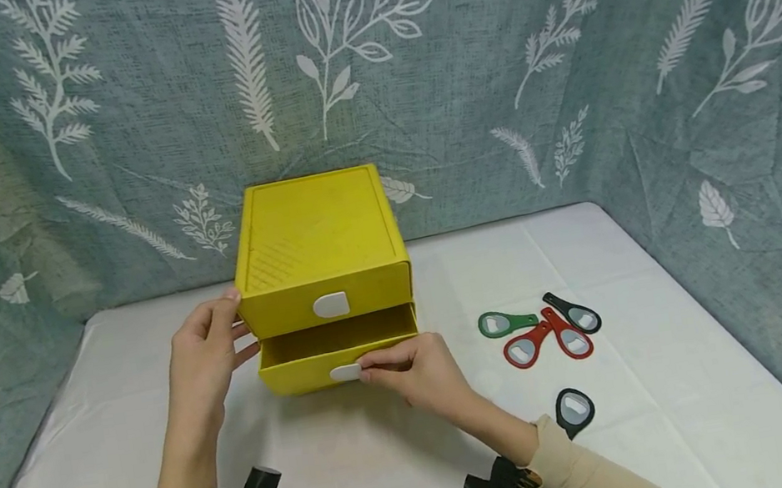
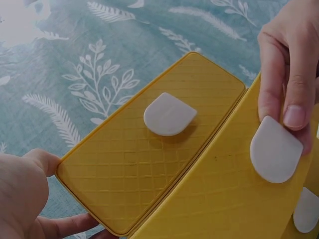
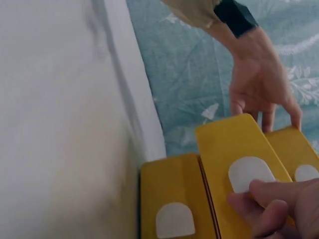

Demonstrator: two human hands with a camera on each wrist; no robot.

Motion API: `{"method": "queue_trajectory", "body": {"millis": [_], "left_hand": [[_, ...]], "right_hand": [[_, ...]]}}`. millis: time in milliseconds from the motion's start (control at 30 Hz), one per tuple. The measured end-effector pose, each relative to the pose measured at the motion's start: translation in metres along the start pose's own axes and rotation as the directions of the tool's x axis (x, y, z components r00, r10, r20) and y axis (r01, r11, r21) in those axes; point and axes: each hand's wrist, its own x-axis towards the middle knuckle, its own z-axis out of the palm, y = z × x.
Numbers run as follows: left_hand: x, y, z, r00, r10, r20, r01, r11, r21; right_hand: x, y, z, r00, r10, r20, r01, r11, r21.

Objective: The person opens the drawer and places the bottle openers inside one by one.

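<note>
A yellow drawer box (image 1: 316, 226) stands near the back of the table. Its lower visible drawer (image 1: 297, 376) is pulled partly out, and the visible strip of its inside looks bare. At that drawer's white handle (image 1: 345, 373), my right hand (image 1: 421, 370) pinches with thumb and fingers. My left hand (image 1: 205, 348) rests against the box's left side near the front corner, fingers fairly straight. The top drawer (image 2: 129, 164) is closed. Beyond the pulled drawer, the right wrist view shows another drawer front (image 3: 169, 184) with its own handle, hidden in the head view.
Right of the box lie several bottle openers: a green one (image 1: 497, 323), two red ones including one (image 1: 523, 351) at left, and a black one (image 1: 584, 319). Another black opener (image 1: 575, 409) lies nearer my right sleeve. A patterned curtain (image 1: 466, 140) hangs behind the white table (image 1: 653, 373).
</note>
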Motion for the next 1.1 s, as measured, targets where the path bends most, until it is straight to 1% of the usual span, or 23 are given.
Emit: {"method": "queue_trajectory", "body": {"millis": [167,467,633,833,1100], "left_hand": [[0.001,0.000,0.000,1.000,-0.006,0.001,0.006,1.000,-0.001],[0.001,0.002,0.000,1.000,-0.012,0.001,0.012,1.000,-0.003],[0.002,0.002,-0.001,1.000,-0.005,0.006,0.005,1.000,0.001],[0.002,0.001,-0.002,1.000,0.007,0.010,-0.008,1.000,0.009],[0.000,0.001,0.000,1.000,0.008,0.014,-0.008,1.000,0.001]], "right_hand": [[-0.007,-0.003,0.002,0.999,-0.017,-0.027,0.017,1.000,-0.005],[-0.020,-0.005,0.001,0.999,-0.044,0.032,0.044,0.999,-0.017],[-0.027,-0.010,0.001,0.998,-0.043,0.041,0.044,0.999,-0.032],[-0.035,-0.015,0.002,0.998,-0.025,0.059,0.026,1.000,-0.013],[-0.039,-0.013,0.002,0.998,-0.037,0.054,0.036,0.999,0.015]]}}
